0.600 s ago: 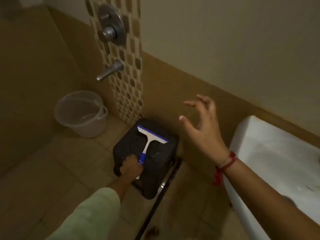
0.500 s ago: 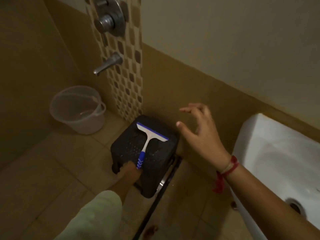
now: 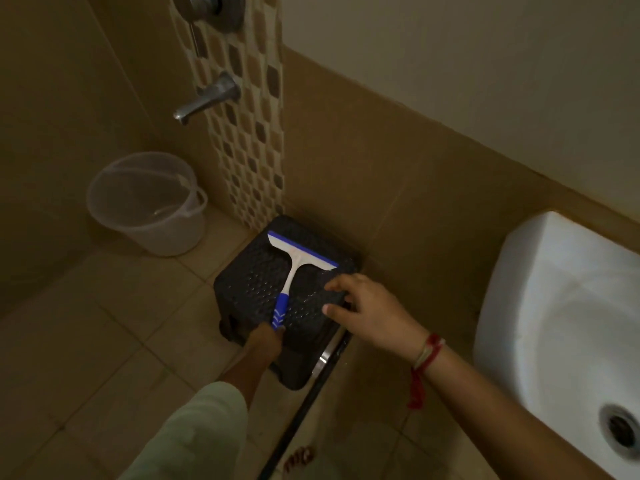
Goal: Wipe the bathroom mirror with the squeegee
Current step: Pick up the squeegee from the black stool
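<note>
The squeegee (image 3: 294, 265), white with a blue blade edge and a blue grip, lies flat on a black perforated stool (image 3: 249, 289) against the wall. My left hand (image 3: 265, 341) reaches down from a pale sleeve and holds the very end of the blue grip, with fingers on both sides of it. My right hand (image 3: 370, 313), with a red thread on its wrist, is in front of the stool's right edge with its fingers spread and empty. Whether it touches the stool I cannot tell. No mirror is in view.
A translucent bucket (image 3: 145, 206) stands on the tiled floor left of the stool, under a wall tap (image 3: 207, 100). A white washbasin (image 3: 561, 317) juts out at the right. A dark metal strip (image 3: 311, 393) runs along the floor below the stool.
My right hand has dropped from in front of the wall to the stool's right edge. My left hand has slid back to the end of the handle. The squeegee has not moved on the stool.
</note>
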Action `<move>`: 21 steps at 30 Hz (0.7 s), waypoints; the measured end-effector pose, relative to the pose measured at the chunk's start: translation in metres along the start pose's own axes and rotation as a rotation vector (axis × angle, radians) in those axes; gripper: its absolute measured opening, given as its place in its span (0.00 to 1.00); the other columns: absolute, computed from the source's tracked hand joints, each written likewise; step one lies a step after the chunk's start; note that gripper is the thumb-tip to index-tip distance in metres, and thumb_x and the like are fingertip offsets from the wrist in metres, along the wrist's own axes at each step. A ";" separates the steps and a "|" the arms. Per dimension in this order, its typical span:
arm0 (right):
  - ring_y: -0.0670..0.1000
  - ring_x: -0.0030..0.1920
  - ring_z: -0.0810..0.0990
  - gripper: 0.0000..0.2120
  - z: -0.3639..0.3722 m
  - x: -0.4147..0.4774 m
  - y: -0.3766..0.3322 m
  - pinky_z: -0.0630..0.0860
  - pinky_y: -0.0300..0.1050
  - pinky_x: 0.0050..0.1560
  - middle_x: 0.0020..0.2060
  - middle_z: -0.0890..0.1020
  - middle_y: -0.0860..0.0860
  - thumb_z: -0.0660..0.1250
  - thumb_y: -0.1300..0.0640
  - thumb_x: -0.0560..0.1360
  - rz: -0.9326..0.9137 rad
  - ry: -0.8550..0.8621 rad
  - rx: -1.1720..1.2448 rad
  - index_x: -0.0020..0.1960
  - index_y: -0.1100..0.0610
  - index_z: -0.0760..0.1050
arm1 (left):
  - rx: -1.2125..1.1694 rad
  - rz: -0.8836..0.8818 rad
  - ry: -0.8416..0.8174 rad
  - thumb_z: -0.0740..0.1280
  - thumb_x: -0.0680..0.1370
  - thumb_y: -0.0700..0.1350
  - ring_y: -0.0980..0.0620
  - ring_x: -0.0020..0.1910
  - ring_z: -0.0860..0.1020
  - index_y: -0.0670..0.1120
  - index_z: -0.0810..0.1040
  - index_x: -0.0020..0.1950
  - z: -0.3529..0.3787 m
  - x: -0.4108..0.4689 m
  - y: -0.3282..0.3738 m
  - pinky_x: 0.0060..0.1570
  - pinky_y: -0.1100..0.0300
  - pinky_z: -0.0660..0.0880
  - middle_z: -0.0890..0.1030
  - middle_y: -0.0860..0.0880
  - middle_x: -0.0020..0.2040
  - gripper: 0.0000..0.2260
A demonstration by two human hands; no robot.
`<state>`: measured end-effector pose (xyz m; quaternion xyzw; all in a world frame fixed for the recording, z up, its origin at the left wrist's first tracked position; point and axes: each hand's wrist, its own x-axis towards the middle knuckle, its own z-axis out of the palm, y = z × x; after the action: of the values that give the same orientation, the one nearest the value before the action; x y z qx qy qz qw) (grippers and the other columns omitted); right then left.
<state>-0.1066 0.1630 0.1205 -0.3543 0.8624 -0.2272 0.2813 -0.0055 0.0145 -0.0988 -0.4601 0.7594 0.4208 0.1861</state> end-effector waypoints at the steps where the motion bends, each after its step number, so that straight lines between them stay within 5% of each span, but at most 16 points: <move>1: 0.49 0.55 0.74 0.17 0.001 0.000 0.001 0.72 0.52 0.57 0.58 0.73 0.50 0.65 0.47 0.73 0.003 0.007 0.004 0.61 0.49 0.71 | -0.021 -0.018 0.015 0.59 0.80 0.50 0.41 0.56 0.75 0.39 0.71 0.61 0.001 0.001 -0.001 0.54 0.53 0.70 0.76 0.37 0.58 0.16; 9: 0.48 0.51 0.76 0.14 -0.006 -0.028 -0.017 0.74 0.45 0.53 0.54 0.77 0.51 0.66 0.49 0.74 0.074 -0.009 0.112 0.58 0.53 0.73 | -0.203 0.114 0.160 0.55 0.81 0.49 0.40 0.50 0.77 0.37 0.73 0.55 -0.014 -0.045 0.005 0.50 0.52 0.72 0.79 0.36 0.51 0.16; 15: 0.47 0.46 0.77 0.12 -0.029 -0.063 -0.042 0.74 0.43 0.49 0.43 0.79 0.47 0.66 0.50 0.74 0.126 0.030 0.236 0.55 0.53 0.74 | -0.489 0.348 0.217 0.55 0.81 0.50 0.48 0.34 0.75 0.45 0.73 0.43 -0.053 -0.140 0.052 0.35 0.56 0.69 0.75 0.48 0.33 0.13; 21: 0.43 0.40 0.77 0.20 -0.074 -0.108 -0.077 0.71 0.41 0.45 0.37 0.77 0.43 0.63 0.49 0.76 0.094 0.351 0.533 0.65 0.56 0.67 | -0.699 0.655 0.097 0.54 0.80 0.50 0.61 0.25 0.69 0.48 0.73 0.40 -0.086 -0.263 0.128 0.26 0.67 0.67 0.71 0.53 0.28 0.13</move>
<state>-0.0536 0.2070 0.2559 -0.1832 0.8233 -0.4895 0.2212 0.0269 0.1162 0.1865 -0.2509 0.6852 0.6654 -0.1576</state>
